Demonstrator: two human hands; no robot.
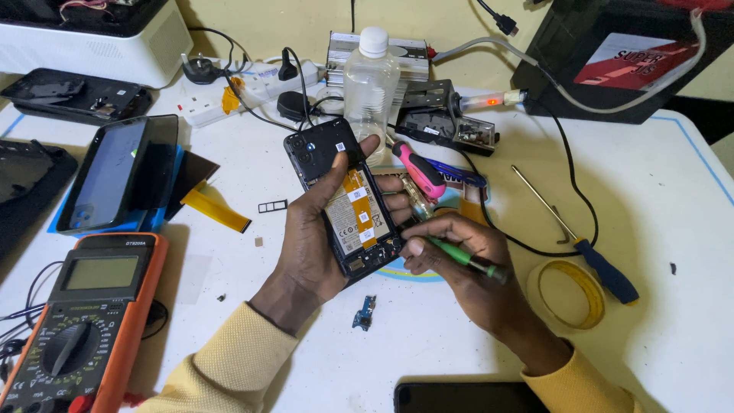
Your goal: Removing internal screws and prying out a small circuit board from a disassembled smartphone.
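Phone repair workshop: multimeter (80, 325), screwdrivers (575, 229), opened phone (348, 200).

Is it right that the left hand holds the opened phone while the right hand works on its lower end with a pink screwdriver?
Not quite. In the head view, the right hand holds a green screwdriver; the pink screwdriver lies on the table. The left hand does hold the opened phone.

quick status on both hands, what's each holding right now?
Left hand: closed around an opened smartphone, back cover off.
Right hand: closed on a green-handled screwdriver, tip at the phone's lower end.
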